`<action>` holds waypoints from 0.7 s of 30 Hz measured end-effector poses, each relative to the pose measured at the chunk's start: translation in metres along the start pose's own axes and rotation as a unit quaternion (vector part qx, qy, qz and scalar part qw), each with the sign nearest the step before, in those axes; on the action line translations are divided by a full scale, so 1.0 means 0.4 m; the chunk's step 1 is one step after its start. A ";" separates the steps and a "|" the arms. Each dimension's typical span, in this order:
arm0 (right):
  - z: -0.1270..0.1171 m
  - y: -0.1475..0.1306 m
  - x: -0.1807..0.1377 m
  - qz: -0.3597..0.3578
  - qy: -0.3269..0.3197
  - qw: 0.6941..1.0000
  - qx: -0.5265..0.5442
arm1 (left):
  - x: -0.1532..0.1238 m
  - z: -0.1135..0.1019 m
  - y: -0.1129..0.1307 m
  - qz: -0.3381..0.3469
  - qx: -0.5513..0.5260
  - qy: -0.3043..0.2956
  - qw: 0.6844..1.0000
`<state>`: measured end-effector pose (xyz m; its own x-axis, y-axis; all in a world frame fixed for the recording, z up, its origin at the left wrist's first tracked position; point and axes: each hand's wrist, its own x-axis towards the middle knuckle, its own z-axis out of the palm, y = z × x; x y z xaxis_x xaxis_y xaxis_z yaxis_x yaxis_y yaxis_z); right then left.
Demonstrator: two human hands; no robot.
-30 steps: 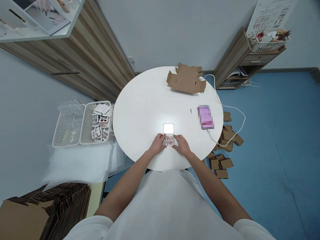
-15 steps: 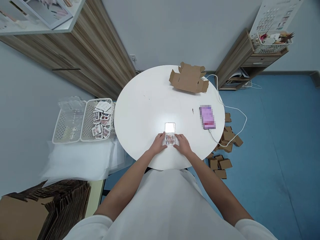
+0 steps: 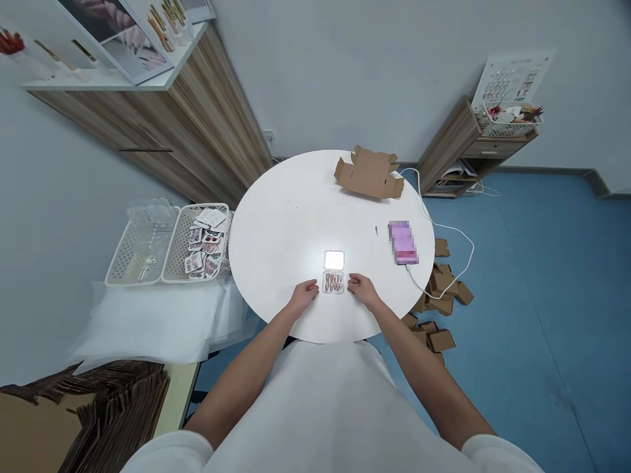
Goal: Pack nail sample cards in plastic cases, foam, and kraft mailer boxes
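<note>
At the lower centre of the frame, the left hand [image 3: 304, 293] and the right hand [image 3: 363, 290] are laid on the round white surface [image 3: 276, 230], one at each side of one small clear case [image 3: 334, 282]. Both hands are released, with the fingers loosely curled, and nothing is grasped. Whether the fingertips touch the case cannot be told. The case is lying open, its lid folded flat toward the top of the frame. Coloured nails are seen in the nearer half, too small to be counted.

The step is judged to be a check of the open case. Were it to be shut, the lid would have to be lifted at its far edge and swung over squarely.

Higher up, right of centre, one pink phone [image 3: 401, 242] is seen, and at the far rim one flat carton [image 3: 369, 175]. At mid-left two baskets [image 3: 118, 259] are set side by side. At right, roughly a dozen brown boxes [image 3: 441, 292] are scattered on the floor.
</note>
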<state>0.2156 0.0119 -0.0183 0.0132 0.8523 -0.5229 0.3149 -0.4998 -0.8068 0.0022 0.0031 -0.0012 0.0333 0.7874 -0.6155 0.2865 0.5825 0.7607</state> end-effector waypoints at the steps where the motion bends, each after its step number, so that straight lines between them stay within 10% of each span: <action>1: 0.009 -0.003 0.003 -0.005 0.011 1.000 -0.009 | 0.001 0.008 0.001 0.008 0.009 -0.003 1.000; 14: 0.037 -0.038 -0.021 -0.024 0.028 0.999 0.026 | -0.009 0.057 -0.003 0.055 -0.085 0.055 0.993; 21: -0.005 -0.081 -0.088 -0.034 -0.018 0.987 0.157 | -0.064 0.039 0.024 0.047 -0.201 -0.026 0.978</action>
<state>0.2069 -0.0014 0.0268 -0.0336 0.8825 -0.4692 0.0037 -0.4693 -0.8830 0.0192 -0.0146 0.0188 0.0931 0.8362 -0.5405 -0.1195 0.5483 0.8277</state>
